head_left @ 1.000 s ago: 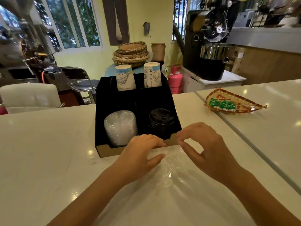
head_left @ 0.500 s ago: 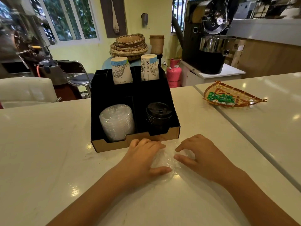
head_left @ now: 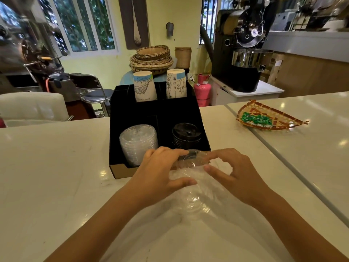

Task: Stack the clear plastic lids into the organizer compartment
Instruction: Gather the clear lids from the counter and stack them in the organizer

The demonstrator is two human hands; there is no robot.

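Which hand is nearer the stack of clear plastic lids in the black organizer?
Left. The left hand sits just in front of the stack of clear plastic lids; the right hand is further right, before the black lids.

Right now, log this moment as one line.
left hand and right hand: holding clear plastic lid | black cardboard organizer: clear lid stack front-left

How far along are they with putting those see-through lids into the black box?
A tall stack of clear plastic lids already sits in the front-left compartment of the black cardboard organizer, beside the stack of black lids. The left hand and right hand together hold one clear lid just in front of the organizer. A crinkled clear plastic bag lies on the white counter; how many lids remain inside is unclear.
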